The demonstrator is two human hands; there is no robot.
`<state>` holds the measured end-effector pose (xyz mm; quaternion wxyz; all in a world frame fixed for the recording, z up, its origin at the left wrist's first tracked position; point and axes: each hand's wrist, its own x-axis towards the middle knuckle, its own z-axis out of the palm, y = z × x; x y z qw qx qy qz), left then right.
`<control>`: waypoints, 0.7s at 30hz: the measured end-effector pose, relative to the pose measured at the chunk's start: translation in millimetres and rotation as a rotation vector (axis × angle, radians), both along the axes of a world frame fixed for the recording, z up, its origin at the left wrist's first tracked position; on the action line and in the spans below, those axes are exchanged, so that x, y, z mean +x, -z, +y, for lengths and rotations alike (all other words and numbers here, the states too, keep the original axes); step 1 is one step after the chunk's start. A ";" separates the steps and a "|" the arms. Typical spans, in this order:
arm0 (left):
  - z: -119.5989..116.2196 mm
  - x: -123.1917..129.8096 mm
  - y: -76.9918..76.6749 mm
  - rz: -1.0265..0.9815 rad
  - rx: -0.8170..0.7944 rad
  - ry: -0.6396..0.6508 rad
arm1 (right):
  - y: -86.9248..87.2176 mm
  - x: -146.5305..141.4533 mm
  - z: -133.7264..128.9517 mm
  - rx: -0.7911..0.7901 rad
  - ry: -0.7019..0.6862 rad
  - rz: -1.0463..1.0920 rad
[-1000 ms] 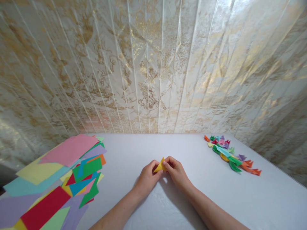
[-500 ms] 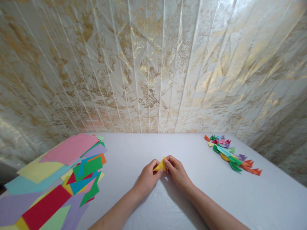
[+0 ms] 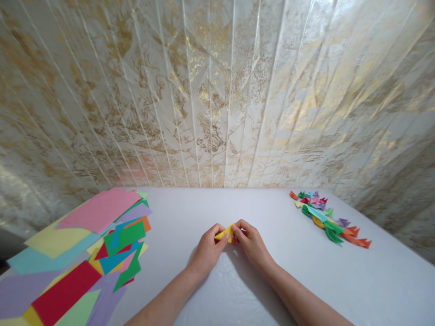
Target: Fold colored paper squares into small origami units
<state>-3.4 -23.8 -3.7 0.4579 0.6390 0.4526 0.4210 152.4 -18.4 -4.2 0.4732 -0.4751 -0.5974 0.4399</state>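
Observation:
A small folded piece of yellow paper is held between both hands over the middle of the white table. My left hand grips its left part, thumb on the near side. At its right end, my right hand pinches the paper between thumb and fingers. The paper has a pointed left tip; its edges under the fingertips are hidden.
Sheets of coloured paper, with a pink sheet and a red one, overlap on the left. Small folded paper pieces, including a light blue one and an orange one, lie at the right. A gold-patterned curtain hangs behind.
The yellow paper has tilted flatter, its upper point lower and its left tip slightly further left. My left thumb has moved up over it; my right hand has barely moved.

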 end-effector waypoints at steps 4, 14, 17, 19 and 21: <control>-1.2 0.1 -2.7 0.022 -0.001 0.013 | -1.2 0.5 2.0 -0.013 -0.001 0.029; 3.4 -1.5 -2.6 0.057 -0.004 0.009 | 0.7 1.4 2.9 -0.029 -0.057 0.066; 4.7 -2.1 -1.8 0.053 -0.007 0.025 | -2.1 1.5 2.8 -0.056 -0.073 0.092; 4.8 -2.4 -1.9 0.045 -0.012 0.043 | -3.2 2.0 2.8 -0.074 -0.079 0.113; 4.7 -2.8 -2.2 0.036 -0.017 0.060 | -2.8 2.6 3.1 -0.083 -0.082 0.127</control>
